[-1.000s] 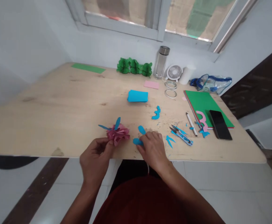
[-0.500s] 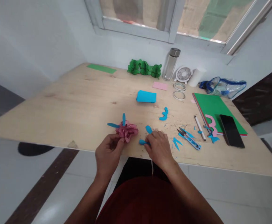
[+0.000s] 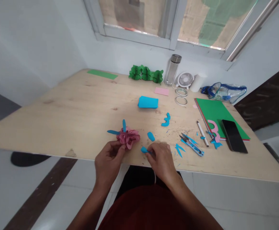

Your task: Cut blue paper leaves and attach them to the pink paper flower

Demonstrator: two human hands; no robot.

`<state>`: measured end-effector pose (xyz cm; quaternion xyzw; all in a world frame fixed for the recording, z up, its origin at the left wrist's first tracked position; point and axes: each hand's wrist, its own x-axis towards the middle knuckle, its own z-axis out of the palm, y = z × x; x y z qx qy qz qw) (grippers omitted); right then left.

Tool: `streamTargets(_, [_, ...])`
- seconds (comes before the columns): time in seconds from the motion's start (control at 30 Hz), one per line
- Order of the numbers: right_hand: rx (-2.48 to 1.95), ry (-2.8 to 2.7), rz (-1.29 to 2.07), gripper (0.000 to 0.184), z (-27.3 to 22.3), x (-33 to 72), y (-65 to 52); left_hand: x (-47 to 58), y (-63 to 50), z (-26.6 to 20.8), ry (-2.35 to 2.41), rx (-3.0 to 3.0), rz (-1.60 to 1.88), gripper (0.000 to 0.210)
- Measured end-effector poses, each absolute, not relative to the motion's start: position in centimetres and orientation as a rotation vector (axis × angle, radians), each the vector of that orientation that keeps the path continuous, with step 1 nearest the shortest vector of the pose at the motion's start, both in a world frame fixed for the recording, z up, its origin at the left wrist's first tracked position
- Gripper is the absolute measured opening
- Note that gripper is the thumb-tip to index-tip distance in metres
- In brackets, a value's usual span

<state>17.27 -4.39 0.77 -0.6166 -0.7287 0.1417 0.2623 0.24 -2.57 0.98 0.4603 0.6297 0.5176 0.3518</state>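
Pinching with thumb and fingers, the left grip [image 3: 109,162] holds a ruffled pink flower [image 3: 129,137] by its near side, two slim blue leaves [image 3: 124,125] jutting from it, near the wooden tabletop [image 3: 81,108]'s front edge. The right grip [image 3: 162,159] pinches a round-tipped blue piece [image 3: 143,149]; just beyond, a smooth oval [image 3: 151,136] lies flat, with slender snips [image 3: 192,146] off to the right.

Left hand [image 3: 108,159] pinches the near edge of the pink flower [image 3: 129,137] between thumb and fingers. Right hand [image 3: 162,158] is off to the flower's right, kinda palm-down, fingers curled toward the thumb. Both forearms bare, slanting in from its near side.
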Motion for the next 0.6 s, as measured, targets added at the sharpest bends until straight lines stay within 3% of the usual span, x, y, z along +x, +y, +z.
streamTargets(0.33, [-1.526,-1.727,0.699,0.015,1.4,16.8,-4.1,-0.7,-2.6,0.2,1.690,1.207,1.313,0.021])
streamTargets(0.6, [-1.398,-1.689,0.756,0.020,2.3,16.2,-4.1,-1.2,-3.8,-0.1,1.759,1.209,1.313,0.020])
